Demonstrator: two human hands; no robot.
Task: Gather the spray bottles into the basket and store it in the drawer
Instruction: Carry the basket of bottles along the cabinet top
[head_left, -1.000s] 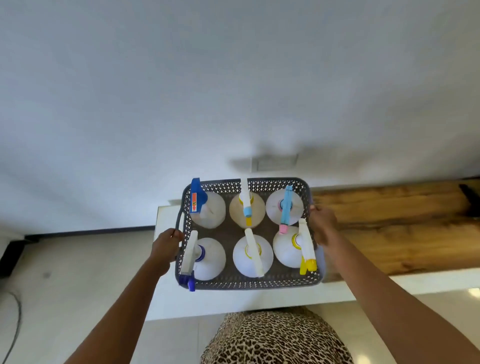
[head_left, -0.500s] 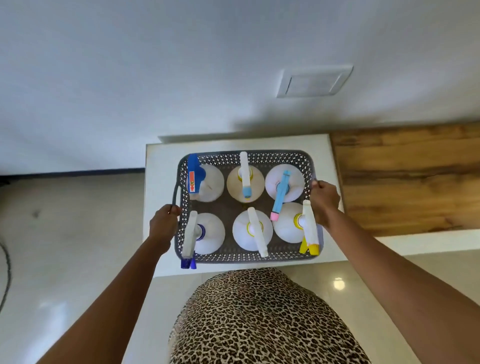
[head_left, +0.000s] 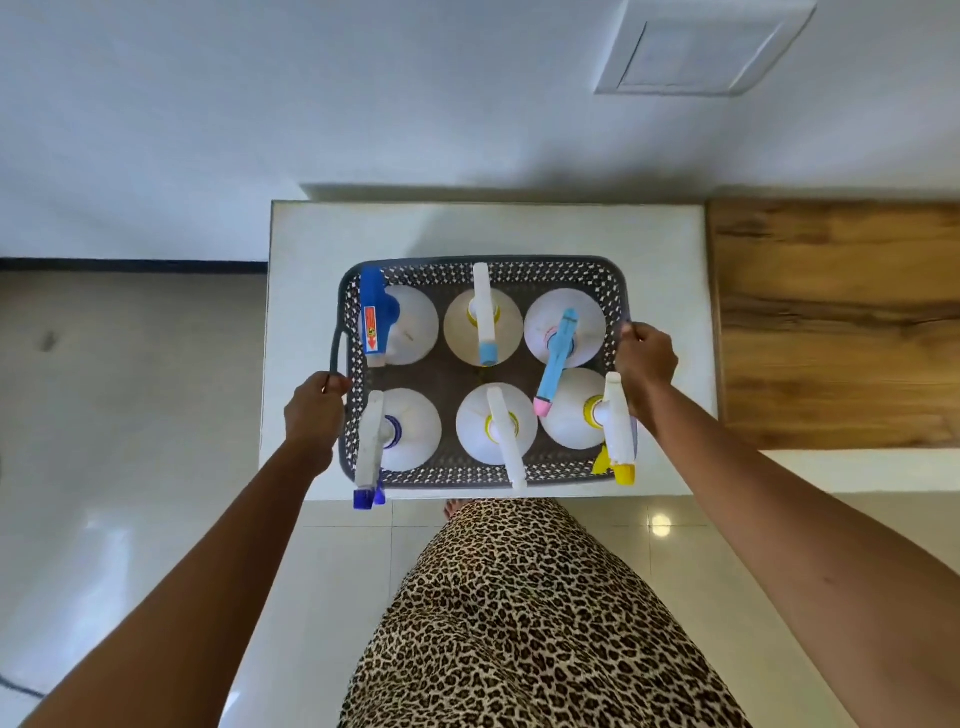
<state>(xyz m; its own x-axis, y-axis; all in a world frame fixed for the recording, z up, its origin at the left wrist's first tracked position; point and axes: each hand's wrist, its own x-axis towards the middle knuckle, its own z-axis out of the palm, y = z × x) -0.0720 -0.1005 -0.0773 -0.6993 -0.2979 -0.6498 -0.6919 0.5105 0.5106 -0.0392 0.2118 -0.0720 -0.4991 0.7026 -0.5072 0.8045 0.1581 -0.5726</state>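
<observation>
The basket (head_left: 483, 270) with six spray bottles (head_left: 488, 325) standing in two rows of three now sits over the white worktop (head_left: 467, 228), close to its front edge; a second ago only the worktop's near strip showed beneath it. My left hand (head_left: 314, 415) is curled around the thin handle at the basket's left side, my right hand (head_left: 647, 358) closed over its right rim. The wooden surface (head_left: 836, 322) lies beside the worktop's right edge
</observation>
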